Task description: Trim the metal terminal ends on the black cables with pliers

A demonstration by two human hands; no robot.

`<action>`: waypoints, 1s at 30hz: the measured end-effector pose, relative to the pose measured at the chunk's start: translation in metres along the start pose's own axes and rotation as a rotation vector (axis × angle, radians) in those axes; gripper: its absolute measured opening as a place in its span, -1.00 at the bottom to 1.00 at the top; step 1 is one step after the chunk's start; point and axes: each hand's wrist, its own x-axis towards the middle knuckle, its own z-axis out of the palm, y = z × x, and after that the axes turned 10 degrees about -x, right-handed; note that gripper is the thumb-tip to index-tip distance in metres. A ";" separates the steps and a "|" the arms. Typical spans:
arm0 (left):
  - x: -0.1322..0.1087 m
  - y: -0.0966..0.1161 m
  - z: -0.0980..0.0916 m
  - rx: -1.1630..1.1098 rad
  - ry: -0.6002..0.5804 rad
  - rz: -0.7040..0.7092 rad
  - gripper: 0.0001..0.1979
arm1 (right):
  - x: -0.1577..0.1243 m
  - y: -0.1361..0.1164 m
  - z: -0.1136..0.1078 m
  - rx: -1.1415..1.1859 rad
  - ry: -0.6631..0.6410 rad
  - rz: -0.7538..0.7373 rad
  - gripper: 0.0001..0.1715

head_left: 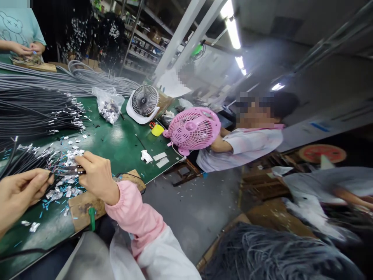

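Observation:
My right hand (pixel 97 175), in a pink sleeve, grips a small dark tool (pixel 71 169) over the green bench (pixel 122 146). My left hand (pixel 20 190) pinches the end of a thin black cable (pixel 17 163) right beside the tool's tip. Under both hands lie many scraps of silver foil and blue insulation (pixel 62 186). More black cables (pixel 35 112) with foil-wrapped ends fan across the bench to the left.
A white desk fan (pixel 143 103) and a pink fan (pixel 190 130) stand at the bench's far edge, beside a bag of foil scraps (pixel 108 104). A seated person (pixel 247 144) leans behind the pink fan. Grey cable bundles (pixel 271 252) fill a box on the floor. Another person's hands (pixel 25 48) work far left.

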 end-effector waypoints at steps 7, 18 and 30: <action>-0.002 -0.002 -0.001 -0.129 0.086 -0.111 -0.43 | 0.002 -0.013 0.006 0.666 0.131 0.133 -0.89; -0.012 -0.020 0.000 0.239 0.115 0.493 -0.78 | -0.002 -0.014 0.008 0.600 0.098 0.106 -0.91; -0.002 -0.012 -0.005 0.220 0.031 0.112 -0.75 | -0.004 -0.014 0.005 0.634 0.090 0.081 -0.90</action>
